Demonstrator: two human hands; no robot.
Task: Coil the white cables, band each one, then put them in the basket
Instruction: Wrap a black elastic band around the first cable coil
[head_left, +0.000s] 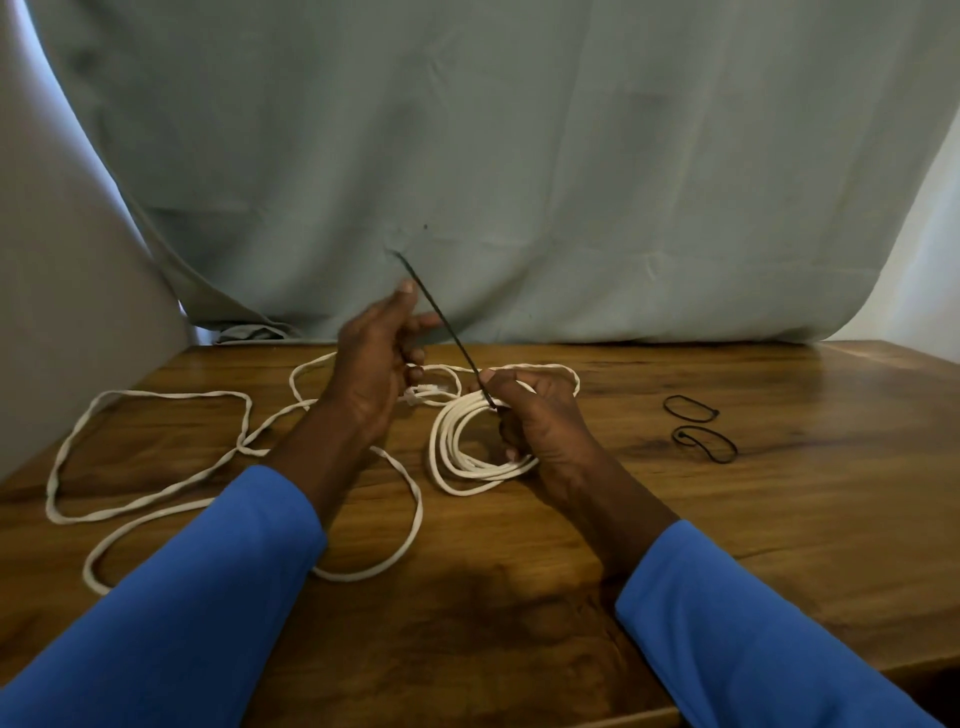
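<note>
The right hand (535, 415) grips the coiled white cable (467, 462) at the middle of the bench (779, 519). The left hand (374, 364) pinches the black band (447, 330) and holds it taut, slanting upward. In my judgement, the band should stay tight and wrap all strands together.

The right hand (535, 423) grips a coiled white cable (445, 441); a black band (447, 332) runs taut from it up past the thumb of the left hand (371, 371). Loose cable (171, 395) lies left on the desk (779, 519), two spare bands (717, 413) right.
</note>
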